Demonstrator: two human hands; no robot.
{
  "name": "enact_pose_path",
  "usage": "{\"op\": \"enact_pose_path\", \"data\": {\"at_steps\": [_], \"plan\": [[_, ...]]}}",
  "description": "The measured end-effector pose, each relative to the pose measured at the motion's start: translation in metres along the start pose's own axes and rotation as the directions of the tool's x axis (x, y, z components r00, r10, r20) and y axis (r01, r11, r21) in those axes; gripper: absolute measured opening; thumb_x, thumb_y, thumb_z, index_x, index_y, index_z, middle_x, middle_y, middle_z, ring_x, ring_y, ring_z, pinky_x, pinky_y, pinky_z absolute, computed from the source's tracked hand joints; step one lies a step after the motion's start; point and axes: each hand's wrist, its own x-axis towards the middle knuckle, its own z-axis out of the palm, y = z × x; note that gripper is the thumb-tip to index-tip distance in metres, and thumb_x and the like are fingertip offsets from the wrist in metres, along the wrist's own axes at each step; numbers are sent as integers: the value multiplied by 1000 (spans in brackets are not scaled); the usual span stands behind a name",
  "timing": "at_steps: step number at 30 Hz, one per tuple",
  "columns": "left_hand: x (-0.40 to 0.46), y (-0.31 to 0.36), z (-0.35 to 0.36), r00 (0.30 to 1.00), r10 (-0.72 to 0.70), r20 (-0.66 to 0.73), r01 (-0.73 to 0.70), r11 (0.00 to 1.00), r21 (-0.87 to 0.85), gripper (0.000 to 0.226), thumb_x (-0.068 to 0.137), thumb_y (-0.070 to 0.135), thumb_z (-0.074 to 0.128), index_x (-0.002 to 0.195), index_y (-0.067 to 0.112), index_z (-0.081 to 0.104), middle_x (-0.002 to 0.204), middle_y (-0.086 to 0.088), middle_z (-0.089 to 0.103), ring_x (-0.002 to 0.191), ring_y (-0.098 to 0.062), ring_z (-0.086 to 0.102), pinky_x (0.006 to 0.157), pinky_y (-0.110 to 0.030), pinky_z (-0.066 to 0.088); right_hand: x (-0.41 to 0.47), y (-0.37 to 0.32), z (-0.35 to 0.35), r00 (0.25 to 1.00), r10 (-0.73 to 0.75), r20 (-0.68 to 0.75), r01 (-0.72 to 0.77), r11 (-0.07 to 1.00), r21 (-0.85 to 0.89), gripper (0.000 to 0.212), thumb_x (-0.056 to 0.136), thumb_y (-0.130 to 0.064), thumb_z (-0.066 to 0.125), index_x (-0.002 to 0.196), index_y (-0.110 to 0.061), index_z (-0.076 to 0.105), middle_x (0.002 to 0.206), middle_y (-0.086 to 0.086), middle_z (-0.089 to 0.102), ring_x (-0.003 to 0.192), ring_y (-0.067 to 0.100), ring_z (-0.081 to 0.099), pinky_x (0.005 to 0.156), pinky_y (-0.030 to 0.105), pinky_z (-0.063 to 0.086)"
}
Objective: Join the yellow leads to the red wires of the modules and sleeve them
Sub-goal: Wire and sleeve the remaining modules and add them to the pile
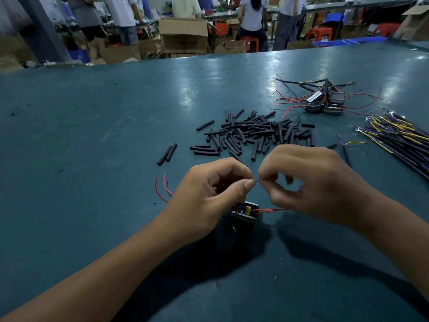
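I have both hands low at centre, meeting over the module (245, 211), which sits on the green table (92, 126) just below the fingertips; the left hand (209, 194) pinches thumb against forefinger, the right hand (308, 182) pinches the same way, and a short dark strand of bare wire (257, 180) bridges the two pinches; whether it is yellow lead or red wire I cannot tell; the other fingers curl in. Red wires (269, 209) run from the module toward 3 o'clock under the right palm, and more red wire (160, 189) loops out at 9 o'clock. The risk, as I judge it, is the strand slipping from one pinch or fraying if I twist too hard, leaving a weak joint; a tug could also drag the light module along; the join is not yet sleeved. The black sleeves (253, 133) lie heaped at 12 o'clock, near enough that a careless reach would scatter them; two lie apart at 10 o'clock. Spare modules (325, 103) sit at 1 o'clock, the bundle of yellow leads (399, 133) at 2 o'clock against the right margin, crowding that side; open table lies at 9 to 11 o'clock and toward 6; the far table edge is well away.
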Motion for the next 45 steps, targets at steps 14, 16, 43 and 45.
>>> {"op": "enact_pose_path", "data": {"at_steps": [14, 16, 43, 45], "plan": [[3, 1, 5, 981, 194, -23, -179, 940, 291, 7, 91, 5, 65, 88, 10, 68, 71, 16, 56, 60, -8, 52, 58, -18, 41, 3, -4, 1, 615, 535, 579, -740, 139, 658, 18, 81, -20, 74, 63, -18, 69, 62, 6, 63, 49, 11, 53, 44, 16, 40], [3, 2, 5, 983, 184, -22, -171, 946, 275, 7, 92, 7, 64, 88, 10, 68, 72, 10, 60, 62, -11, 54, 58, -21, 43, 2, -3, 2, 606, 515, 606, -742, 90, 665, 13, 74, -24, 74, 64, -18, 69, 62, 6, 62, 49, 11, 52, 44, 17, 40], [2, 0, 2, 985, 174, -17, -165, 956, 245, 7, 95, 13, 64, 88, 11, 66, 73, 11, 59, 63, -11, 54, 59, -22, 44, 4, -6, 5, 589, 498, 636, -722, -29, 691, 11, 66, -19, 74, 65, -14, 65, 60, 4, 57, 49, 10, 49, 44, 18, 39], [2, 0, 0, 993, 120, -6, -117, 978, 172, 8, 96, 15, 64, 90, 10, 67, 72, 4, 61, 63, -15, 56, 59, -29, 47, 4, -7, 5, 676, 510, 533, -674, 135, 726, 10, 74, -16, 71, 66, -13, 66, 58, 5, 59, 50, 12, 49, 47, 19, 41]]}}
